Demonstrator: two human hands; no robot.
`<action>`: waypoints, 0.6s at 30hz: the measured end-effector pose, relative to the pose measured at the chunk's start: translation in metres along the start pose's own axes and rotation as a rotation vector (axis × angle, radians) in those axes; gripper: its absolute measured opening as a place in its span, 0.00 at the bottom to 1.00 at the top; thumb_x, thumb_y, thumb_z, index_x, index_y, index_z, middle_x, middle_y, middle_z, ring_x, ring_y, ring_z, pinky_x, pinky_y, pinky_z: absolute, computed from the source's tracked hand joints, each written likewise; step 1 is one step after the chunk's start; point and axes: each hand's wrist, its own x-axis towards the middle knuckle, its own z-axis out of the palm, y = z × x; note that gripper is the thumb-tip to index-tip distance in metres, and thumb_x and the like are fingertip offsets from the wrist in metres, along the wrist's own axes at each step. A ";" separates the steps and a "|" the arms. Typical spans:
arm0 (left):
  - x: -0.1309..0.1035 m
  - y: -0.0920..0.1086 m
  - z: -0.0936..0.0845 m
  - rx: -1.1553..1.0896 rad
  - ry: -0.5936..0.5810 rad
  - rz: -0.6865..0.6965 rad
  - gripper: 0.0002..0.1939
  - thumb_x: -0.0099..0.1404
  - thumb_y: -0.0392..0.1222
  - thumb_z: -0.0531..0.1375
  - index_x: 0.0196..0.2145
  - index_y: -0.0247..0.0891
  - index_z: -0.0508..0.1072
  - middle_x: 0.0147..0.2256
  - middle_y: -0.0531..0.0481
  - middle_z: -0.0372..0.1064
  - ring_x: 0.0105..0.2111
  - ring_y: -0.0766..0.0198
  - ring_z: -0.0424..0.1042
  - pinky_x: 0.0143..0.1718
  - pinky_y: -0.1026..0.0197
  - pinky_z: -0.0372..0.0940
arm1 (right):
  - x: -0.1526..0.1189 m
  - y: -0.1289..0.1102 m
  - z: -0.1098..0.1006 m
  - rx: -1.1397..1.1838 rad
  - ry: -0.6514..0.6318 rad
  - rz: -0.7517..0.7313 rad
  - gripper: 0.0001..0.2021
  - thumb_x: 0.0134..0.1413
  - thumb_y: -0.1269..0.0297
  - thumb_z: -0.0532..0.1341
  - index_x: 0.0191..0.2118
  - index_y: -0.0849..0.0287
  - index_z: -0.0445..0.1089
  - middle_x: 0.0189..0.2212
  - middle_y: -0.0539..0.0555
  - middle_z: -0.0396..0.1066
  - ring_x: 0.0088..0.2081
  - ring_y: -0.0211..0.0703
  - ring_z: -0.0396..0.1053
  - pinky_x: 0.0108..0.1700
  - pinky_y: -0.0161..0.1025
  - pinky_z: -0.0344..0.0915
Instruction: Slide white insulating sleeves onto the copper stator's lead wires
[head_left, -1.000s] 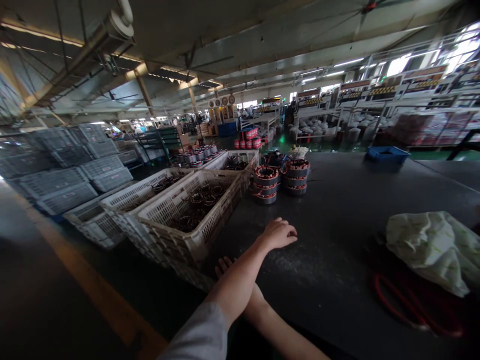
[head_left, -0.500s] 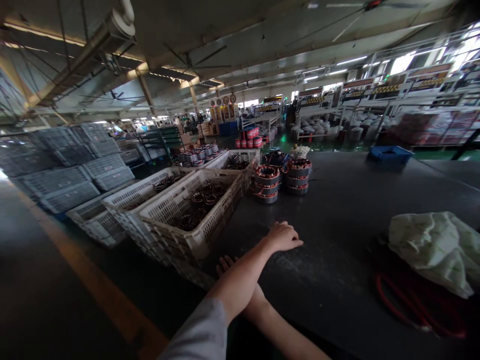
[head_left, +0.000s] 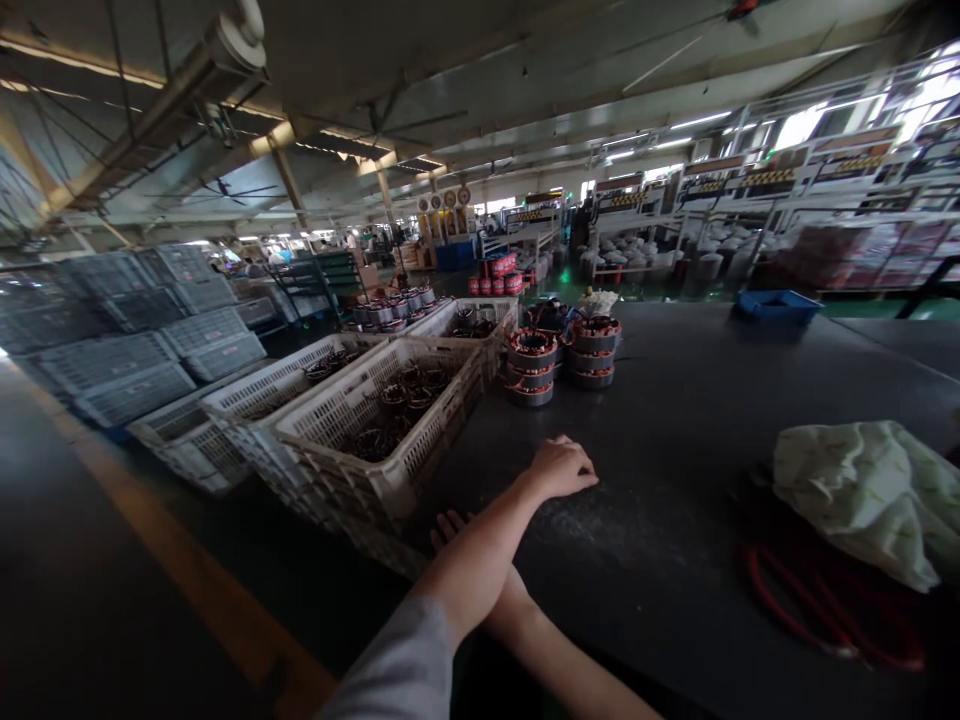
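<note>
The left forearm, in a grey sleeve, crosses over the bare right one at the near edge of the dark, smooth surface (head_left: 675, 420). The right hand (head_left: 447, 530) is mostly hidden behind it; only parted fingers show, and whether it holds anything I cannot tell. To the right lie a red loop (head_left: 795, 600), dim in shadow, and a crumpled pale green cloth (head_left: 847, 490). The left hand (head_left: 559, 468) is palm down over the surface, half open with loosely bent fingers, no object visible in it. Left of it, a white slatted plastic crate (head_left: 394, 490) holds dark wire coils (head_left: 409, 390). Beyond the left hand stand two stacks of grey metal rings with copper windings (head_left: 530, 380), side by side. Farther right sits a blue plastic tray (head_left: 778, 308); far left, grey plastic crates (head_left: 112, 370) rise in piles.
</note>
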 end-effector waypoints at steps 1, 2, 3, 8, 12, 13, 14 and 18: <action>0.001 -0.001 0.001 -0.005 0.028 0.004 0.07 0.68 0.46 0.64 0.37 0.42 0.78 0.44 0.52 0.72 0.51 0.55 0.65 0.52 0.53 0.63 | 0.000 0.000 -0.001 0.005 0.000 0.002 0.25 0.67 0.64 0.51 0.66 0.65 0.54 0.65 0.64 0.50 0.65 0.57 0.52 0.63 0.57 0.60; 0.002 -0.001 0.002 -0.010 0.036 0.009 0.08 0.67 0.47 0.65 0.35 0.41 0.78 0.44 0.52 0.73 0.50 0.55 0.65 0.52 0.54 0.63 | 0.000 0.000 -0.001 0.010 -0.003 0.002 0.25 0.67 0.64 0.51 0.66 0.65 0.54 0.65 0.64 0.50 0.65 0.56 0.52 0.63 0.57 0.60; 0.003 -0.002 0.003 -0.018 0.030 0.017 0.08 0.66 0.47 0.66 0.34 0.40 0.78 0.43 0.52 0.73 0.50 0.55 0.66 0.52 0.54 0.63 | 0.000 0.000 -0.002 0.016 -0.007 0.006 0.25 0.67 0.64 0.51 0.66 0.65 0.54 0.65 0.64 0.50 0.65 0.56 0.52 0.63 0.57 0.59; 0.005 -0.005 0.008 -0.143 0.135 0.074 0.11 0.66 0.42 0.67 0.45 0.40 0.77 0.45 0.50 0.73 0.49 0.58 0.67 0.53 0.58 0.62 | 0.000 0.000 -0.001 0.037 0.000 0.007 0.25 0.67 0.64 0.52 0.66 0.66 0.54 0.65 0.65 0.51 0.64 0.57 0.53 0.63 0.58 0.59; 0.003 -0.009 0.009 -0.104 0.036 0.041 0.12 0.63 0.43 0.69 0.44 0.40 0.78 0.43 0.49 0.74 0.49 0.55 0.68 0.52 0.55 0.63 | -0.001 -0.001 -0.002 0.003 0.023 -0.010 0.26 0.66 0.64 0.52 0.66 0.69 0.54 0.65 0.67 0.50 0.64 0.61 0.53 0.61 0.60 0.61; 0.003 -0.009 0.009 -0.089 0.024 0.043 0.08 0.63 0.43 0.68 0.41 0.40 0.79 0.42 0.49 0.74 0.49 0.54 0.68 0.51 0.55 0.63 | -0.001 -0.001 -0.002 -0.017 0.021 -0.014 0.26 0.66 0.64 0.52 0.66 0.70 0.54 0.64 0.68 0.50 0.64 0.62 0.54 0.60 0.61 0.62; 0.003 -0.010 0.008 -0.088 0.042 0.051 0.06 0.64 0.43 0.67 0.38 0.40 0.79 0.42 0.50 0.74 0.49 0.55 0.68 0.52 0.56 0.63 | -0.001 -0.001 -0.002 -0.034 0.021 -0.017 0.26 0.66 0.63 0.51 0.65 0.69 0.55 0.64 0.67 0.51 0.63 0.62 0.54 0.60 0.60 0.63; 0.004 -0.009 0.008 -0.130 0.137 0.068 0.07 0.67 0.45 0.65 0.36 0.40 0.79 0.44 0.51 0.74 0.49 0.57 0.67 0.53 0.58 0.62 | -0.002 -0.001 0.000 -0.068 0.070 -0.029 0.24 0.67 0.62 0.51 0.64 0.67 0.57 0.64 0.65 0.52 0.63 0.59 0.56 0.60 0.57 0.64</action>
